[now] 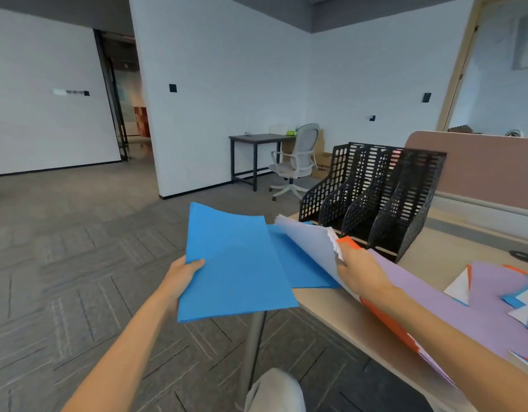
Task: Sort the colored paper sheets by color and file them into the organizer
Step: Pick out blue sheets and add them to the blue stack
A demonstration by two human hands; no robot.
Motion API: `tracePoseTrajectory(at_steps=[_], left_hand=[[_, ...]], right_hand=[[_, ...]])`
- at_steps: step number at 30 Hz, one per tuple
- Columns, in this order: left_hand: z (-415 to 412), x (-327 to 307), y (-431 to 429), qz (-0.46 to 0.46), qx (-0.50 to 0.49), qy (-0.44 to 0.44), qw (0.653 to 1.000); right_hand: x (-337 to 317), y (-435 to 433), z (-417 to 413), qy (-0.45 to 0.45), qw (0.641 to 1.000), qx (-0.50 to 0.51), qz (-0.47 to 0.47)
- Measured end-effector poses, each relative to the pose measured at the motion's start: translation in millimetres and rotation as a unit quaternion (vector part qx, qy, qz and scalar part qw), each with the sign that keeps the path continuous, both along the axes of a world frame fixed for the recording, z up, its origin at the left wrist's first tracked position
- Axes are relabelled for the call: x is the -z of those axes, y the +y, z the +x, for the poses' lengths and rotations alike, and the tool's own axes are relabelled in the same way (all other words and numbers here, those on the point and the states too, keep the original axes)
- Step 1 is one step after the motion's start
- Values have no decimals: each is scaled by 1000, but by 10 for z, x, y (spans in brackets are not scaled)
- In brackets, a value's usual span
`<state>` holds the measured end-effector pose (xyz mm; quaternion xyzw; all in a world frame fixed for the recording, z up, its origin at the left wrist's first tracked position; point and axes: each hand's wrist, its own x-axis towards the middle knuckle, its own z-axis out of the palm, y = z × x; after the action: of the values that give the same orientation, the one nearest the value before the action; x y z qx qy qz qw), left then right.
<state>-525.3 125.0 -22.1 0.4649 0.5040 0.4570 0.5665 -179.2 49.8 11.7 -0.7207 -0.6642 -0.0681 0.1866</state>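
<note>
Desk (331, 309): L grip (184, 270) pinches blue sheets (236, 263); R grip (361, 275) holds white stack (310, 245).

Blue sheets (236, 263) beside black organizer (372, 197)

Both bare forearms reach forward. Left hand (184, 275), well left of the organizer (372, 197), grips blue sheets (236, 263), thumb on top. Right hand (361, 273), just before the organizer, holds lifted white sheets (310, 248).
</note>
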Motion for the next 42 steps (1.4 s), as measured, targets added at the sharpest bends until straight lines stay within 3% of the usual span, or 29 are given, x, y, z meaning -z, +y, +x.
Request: tracePoseTrajectory(at_steps=[7,10,15,21,42], left_hand=[[713,-80,400,7,25,101,995],[1011,-36,631,6,59,128,990],[1310,-2,929,14,61,173,983],[1441,179,1201,-13,58,146,988],[1600,3,1257,-28,136,246,959]], right_hand=[[-117,6,11,21,999,31,10],[-141,-55,-30,-59,997,42,-15],[-72,-24,-78,-67,996,-13,-54],[2,39,-22,-44,995,-35,-78],[-159,35,25,-19,996,-19,-86]])
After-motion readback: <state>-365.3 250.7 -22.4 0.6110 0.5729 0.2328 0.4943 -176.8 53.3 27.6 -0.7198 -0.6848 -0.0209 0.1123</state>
